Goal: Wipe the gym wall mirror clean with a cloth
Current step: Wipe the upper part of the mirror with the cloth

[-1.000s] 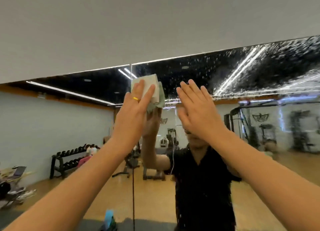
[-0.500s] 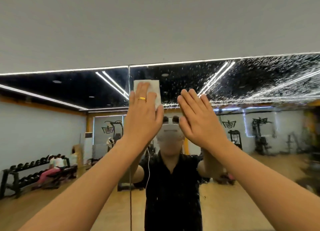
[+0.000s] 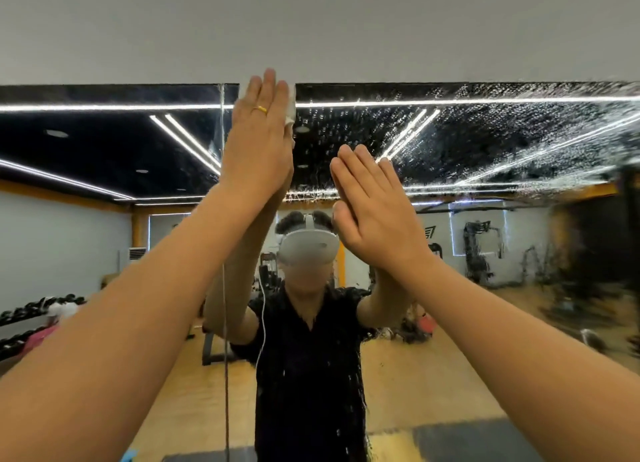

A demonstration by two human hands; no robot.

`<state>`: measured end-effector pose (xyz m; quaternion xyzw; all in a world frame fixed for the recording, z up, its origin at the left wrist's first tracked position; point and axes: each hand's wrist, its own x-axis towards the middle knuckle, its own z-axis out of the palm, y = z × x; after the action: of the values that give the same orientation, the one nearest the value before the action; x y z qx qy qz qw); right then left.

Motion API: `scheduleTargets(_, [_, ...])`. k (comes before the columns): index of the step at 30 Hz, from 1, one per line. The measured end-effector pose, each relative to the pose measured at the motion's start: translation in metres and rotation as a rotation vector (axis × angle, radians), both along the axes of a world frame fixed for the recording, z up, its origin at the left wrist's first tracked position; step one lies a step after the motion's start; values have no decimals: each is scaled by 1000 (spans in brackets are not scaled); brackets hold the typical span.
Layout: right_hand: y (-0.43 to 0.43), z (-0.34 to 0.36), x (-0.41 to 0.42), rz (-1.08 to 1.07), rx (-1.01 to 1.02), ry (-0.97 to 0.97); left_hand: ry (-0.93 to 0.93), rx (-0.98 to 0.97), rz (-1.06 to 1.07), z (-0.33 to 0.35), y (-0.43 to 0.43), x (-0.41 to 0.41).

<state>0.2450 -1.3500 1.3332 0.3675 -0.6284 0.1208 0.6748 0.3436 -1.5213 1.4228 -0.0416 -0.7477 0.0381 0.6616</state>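
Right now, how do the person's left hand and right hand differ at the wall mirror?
The left hand reaches the top edge of the large wall mirror; the right hand lies lower. The left hand presses a white cloth to the glass; the right hand holds nothing. The left hand wears a gold ring; the right hand shows none. Both have straight fingers, palms toward the mirror.

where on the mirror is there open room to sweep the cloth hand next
Open glass runs right of the left hand and cloth, along the top edge of the mirror above the right hand, and left past the seam. Tight between the two hands.
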Motion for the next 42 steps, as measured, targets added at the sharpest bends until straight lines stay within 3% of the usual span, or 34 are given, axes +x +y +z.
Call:
scheduleTargets(9, [1,-1,-2,-4,-16,17,-28,9,-74,-80,-7,8])
scheduleTargets(18, [0,-3,0,13,-26,27,-19,8,28,14,-3,1])
scheduleTargets(28, [0,-3,-1,5,-38,33,-122,-99,-34,-96,-20,9])
scheduleTargets(37, [0,-4,1,11,-35,32,-113,-117,44,17,11,-1])
scheduleTargets(42, [0,-4,1,8,-25,27,-97,-86,3,-5,12,-1])
